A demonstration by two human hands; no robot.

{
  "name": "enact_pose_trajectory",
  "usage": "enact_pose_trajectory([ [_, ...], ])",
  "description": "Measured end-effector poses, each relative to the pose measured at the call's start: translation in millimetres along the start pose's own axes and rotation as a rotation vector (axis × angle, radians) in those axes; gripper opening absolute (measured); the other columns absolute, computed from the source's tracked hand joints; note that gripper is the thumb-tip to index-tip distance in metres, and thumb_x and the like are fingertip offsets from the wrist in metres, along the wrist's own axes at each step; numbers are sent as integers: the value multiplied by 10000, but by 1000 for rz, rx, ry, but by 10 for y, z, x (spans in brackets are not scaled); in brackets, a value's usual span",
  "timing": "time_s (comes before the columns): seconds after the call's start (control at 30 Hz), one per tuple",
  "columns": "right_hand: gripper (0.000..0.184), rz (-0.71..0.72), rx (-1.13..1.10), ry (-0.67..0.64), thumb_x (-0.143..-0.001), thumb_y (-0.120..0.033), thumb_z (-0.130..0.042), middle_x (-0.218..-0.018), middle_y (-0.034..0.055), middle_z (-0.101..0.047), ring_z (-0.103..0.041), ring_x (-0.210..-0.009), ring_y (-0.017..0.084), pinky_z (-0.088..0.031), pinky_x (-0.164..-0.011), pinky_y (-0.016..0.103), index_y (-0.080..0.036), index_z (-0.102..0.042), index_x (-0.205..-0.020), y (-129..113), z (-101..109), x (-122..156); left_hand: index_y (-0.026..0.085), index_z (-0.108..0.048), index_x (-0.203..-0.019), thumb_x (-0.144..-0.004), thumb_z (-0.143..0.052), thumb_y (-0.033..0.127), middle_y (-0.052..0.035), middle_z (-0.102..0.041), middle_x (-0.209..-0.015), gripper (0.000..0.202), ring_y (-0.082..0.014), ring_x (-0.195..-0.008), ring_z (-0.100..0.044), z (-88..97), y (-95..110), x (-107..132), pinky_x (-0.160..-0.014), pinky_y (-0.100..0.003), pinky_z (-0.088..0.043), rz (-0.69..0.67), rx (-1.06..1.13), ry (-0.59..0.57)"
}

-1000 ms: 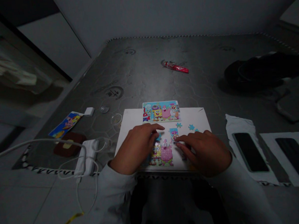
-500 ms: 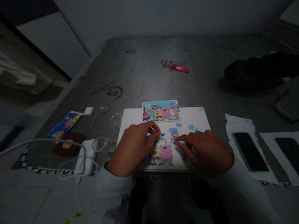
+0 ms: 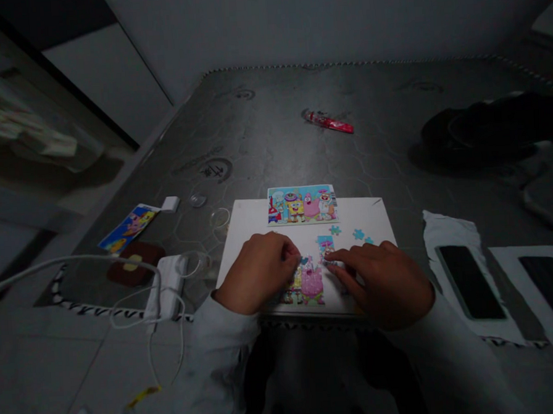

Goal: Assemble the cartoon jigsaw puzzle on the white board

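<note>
My left hand [image 3: 266, 272] pinches a small blue jigsaw puzzle piece [image 3: 304, 261] between thumb and fingertips, just over the top of a partly joined puzzle [image 3: 312, 283] showing a pink and a yellow cartoon figure. The hand covers the left part of that puzzle. To its right lies a narrow joined puzzle strip [image 3: 325, 242] with a blue top. The index finger and thumb of my right hand [image 3: 382, 282] are closed together on its lower part. Both puzzle sections lie on a white board [image 3: 244, 224].
A cartoon reference picture [image 3: 302, 204] lies at the board's far edge. Loose blue pieces [image 3: 358, 234] are on its right side. Two phones [image 3: 470, 282] lie to the right; a power strip [image 3: 166, 287] with cables, a brown case [image 3: 135, 264] and a red packet [image 3: 330, 122] are also around.
My left hand has brought the blue piece down and closer to the top of the pink part of the puzzle. My right hand stays on the strip. The view has shifted slightly.
</note>
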State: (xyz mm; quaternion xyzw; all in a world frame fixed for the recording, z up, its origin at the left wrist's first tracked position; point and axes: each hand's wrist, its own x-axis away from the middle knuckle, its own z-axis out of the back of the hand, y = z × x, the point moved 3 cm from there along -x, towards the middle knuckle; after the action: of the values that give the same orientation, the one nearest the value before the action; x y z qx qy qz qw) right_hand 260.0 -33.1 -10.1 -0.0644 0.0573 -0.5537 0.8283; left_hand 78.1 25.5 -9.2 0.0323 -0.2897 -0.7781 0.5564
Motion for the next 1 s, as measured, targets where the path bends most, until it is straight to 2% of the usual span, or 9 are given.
enact_pose_trajectory([
  [0.37,237,-9,0,-30,-956,-305,-484,-930,9,-756,-692,-819,243,-358,-685,381,-265,-680,-1083,2,15,-8,206,-724,-846,-822,-592,296,-12,-738,-822,161,-171,-774,-662,23,-32,-7,-713,-291,-448,-11,71,-30],
  [0.63,271,-29,11,-60,-968,-321,-446,-982,23,-757,-693,-864,251,-391,-719,400,-269,-671,-1110,34,6,-3,238,-711,-1120,-888,-515,277,-40,-748,-1029,306,-190,-813,-668,180,-95,82,-751,-310,-451,30,2,44],
  [0.8,267,-40,3,-63,-967,-305,-453,-1001,28,-759,-693,-882,242,-395,-730,394,-268,-674,-1112,38,35,5,222,-711,-1041,-885,-514,275,-31,-746,-979,257,-201,-885,-670,218,-72,94,-775,-305,-443,45,31,106],
  [1.0,256,-28,25,-49,-961,-307,-477,-998,37,-759,-694,-855,239,-400,-718,390,-257,-678,-1111,34,23,7,212,-686,-930,-871,-536,308,-12,-733,-869,187,-174,-783,-665,164,-65,54,-676,-277,-430,33,88,103],
])
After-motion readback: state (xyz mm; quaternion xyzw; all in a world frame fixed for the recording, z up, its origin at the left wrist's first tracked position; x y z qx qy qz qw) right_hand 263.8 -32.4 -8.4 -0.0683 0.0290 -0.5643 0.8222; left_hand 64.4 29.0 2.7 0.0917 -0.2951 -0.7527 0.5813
